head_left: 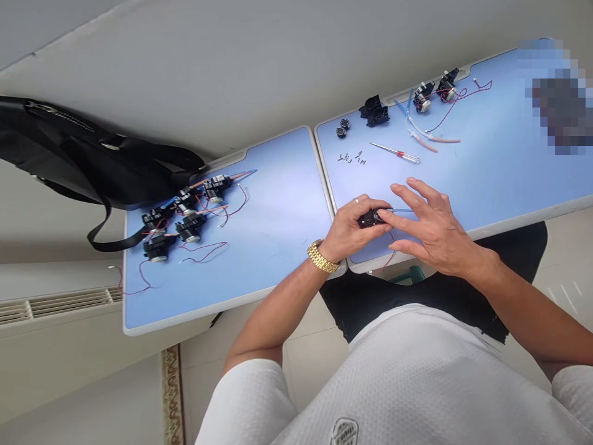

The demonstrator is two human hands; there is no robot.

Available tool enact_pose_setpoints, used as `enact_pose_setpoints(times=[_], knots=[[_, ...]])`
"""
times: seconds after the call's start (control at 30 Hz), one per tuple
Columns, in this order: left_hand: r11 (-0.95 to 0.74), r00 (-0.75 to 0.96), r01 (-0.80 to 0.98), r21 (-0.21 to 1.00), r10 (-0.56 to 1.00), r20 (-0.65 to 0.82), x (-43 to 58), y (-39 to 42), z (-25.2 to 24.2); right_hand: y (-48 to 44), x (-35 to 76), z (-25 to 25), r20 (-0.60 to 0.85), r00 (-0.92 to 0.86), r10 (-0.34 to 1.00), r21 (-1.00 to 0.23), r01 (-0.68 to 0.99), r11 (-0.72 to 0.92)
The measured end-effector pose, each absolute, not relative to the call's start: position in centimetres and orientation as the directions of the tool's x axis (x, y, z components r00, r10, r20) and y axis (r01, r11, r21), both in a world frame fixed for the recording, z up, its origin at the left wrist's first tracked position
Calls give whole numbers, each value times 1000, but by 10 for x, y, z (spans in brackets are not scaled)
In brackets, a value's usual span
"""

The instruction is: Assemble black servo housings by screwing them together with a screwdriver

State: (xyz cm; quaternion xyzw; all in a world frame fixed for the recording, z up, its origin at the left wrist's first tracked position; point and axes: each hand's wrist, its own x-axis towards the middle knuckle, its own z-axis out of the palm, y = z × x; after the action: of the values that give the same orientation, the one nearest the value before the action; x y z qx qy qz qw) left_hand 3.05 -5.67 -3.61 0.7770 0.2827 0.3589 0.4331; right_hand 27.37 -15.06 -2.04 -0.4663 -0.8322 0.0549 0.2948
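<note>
1. The left hand (348, 230), wearing a plain silver ring (356, 200) and a gold link watch (323, 256), is curled closely around a small black plastic housing (370, 217), which is held just right of the frame's centre, above the near edge of a blue folding table with a grey rim (231, 303).
2. The right hand (433, 230) is spread wide beside the housing, with its fingers reaching toward it. Whether it has hold of the housing cannot be told.
3. A thin pale shaft (402, 210) is seen extending rightward from the housing, and a thin red wire (391, 252) hangs below it.
4. On the table's right panel, a black moulded housing (374, 111), two small round black parts (343, 128), and a scatter of tiny metal screws (352, 159) are laid out beyond the hands. A red-handled screwdriver (396, 151) lies nearby.
5. Toward the upper right, two black assembled units with red wires (433, 89) are placed beside pale tubing (417, 127).
6. On the left panel, a cluster of black motor units with red wires (185, 216) is gathered, and a black fabric bag (92, 161) is draped at the upper left.
7. A white textured shirt (370, 383) fills the bottom of the frame, and a wall radiator (55, 306) is seen at the lower left.
</note>
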Motion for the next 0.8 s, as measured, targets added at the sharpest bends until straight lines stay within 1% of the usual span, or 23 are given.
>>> enact_pose_setpoints(times=[0.1,0.3,0.4,0.5,0.6,0.7,0.8], knots=[[-458,605,131,879,739,295,30,-56,-37,-152,275,-21,454,-408,792,-333,747,575],[-421,633,141,896,734,246,29,-55,-38,-151,276,-20,421,-426,801,-339,745,575],[-404,637,139,904,735,231,30,-54,-38,-149,271,-17,455,-414,788,-356,727,587],[-409,645,122,904,725,241,31,-55,-36,-145,269,-11,501,-350,791,-458,669,586],[-412,646,120,903,724,244,31,-56,-33,-132,275,-6,533,-232,814,-575,606,550],[-332,589,94,939,778,216,28,-56,-29,-108,290,-10,573,-97,814,-596,633,495],[-175,456,-36,984,873,172,20,-48,-21,-78,304,-20,575,-65,815,-550,707,444]])
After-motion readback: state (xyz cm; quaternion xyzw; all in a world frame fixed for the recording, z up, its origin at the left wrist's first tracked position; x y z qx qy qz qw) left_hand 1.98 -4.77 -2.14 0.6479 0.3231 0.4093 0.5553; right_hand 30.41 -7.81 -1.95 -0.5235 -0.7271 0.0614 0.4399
